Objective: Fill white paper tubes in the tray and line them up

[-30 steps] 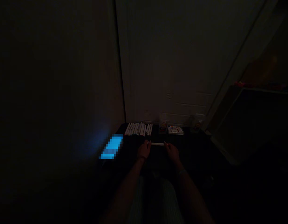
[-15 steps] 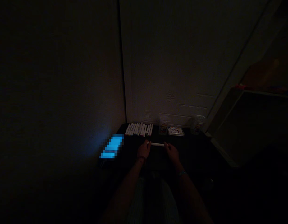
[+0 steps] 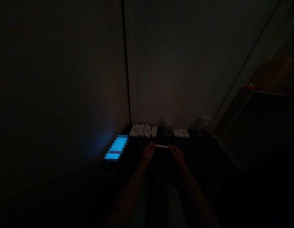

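Very dim scene, with the forearms (image 3: 132, 190) fading into black toward the lower edge. Both ends of a slim white pen (image 3: 162, 146) hidden in the fingers of the left hand (image 3: 148, 151) and the right hand (image 3: 177, 154); only the plain middle stretch in view. Cap and tip impossible to tell apart; likewise impossible to tell, any contact with the table (image 3: 204, 153) beneath. Phone (image 3: 116, 148) at the left masked by coarse, glowing blue blocks. Labels on the left container (image 3: 169, 127) and the right container (image 3: 205, 126) too dark to read.

Materials: smooth, straight barrel for the pen; flat black top for the table; see-through walls for both containers, with a flat pack (image 3: 181, 132) lying between them. White markers (image 3: 143, 130) side by side in a slanted row near the pale wall (image 3: 173, 63).

Grip: closed at each hand, thumb and fingers pinched on one end of the pen. Long axis of the pen nearly level across the view, dipping faintly toward the right hand; pointing direction not determinable. Position: between the hands, nearer than the markers and flat pack.
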A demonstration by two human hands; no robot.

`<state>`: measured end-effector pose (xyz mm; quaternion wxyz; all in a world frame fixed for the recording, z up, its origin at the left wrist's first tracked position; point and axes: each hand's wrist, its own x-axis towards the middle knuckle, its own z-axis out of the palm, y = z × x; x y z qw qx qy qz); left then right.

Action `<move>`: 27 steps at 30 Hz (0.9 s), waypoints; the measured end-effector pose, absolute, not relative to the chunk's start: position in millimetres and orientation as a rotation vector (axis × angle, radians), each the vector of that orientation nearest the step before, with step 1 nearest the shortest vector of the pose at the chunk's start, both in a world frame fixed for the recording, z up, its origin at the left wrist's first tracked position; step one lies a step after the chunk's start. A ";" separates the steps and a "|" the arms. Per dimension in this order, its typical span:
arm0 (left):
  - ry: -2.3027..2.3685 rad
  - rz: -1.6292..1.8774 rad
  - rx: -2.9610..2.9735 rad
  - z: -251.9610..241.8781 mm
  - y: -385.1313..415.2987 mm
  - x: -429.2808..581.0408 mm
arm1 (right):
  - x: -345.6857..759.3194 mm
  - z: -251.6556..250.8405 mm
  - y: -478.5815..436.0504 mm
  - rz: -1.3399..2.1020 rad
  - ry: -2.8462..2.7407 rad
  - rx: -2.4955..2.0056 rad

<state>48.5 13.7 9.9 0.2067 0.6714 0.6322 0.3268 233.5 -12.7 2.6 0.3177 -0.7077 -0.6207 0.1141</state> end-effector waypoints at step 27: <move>1.765 0.836 1.978 1.3 22.0 48.0 | 234.0 1.5 -10.6 0.272 -1.635 -1.882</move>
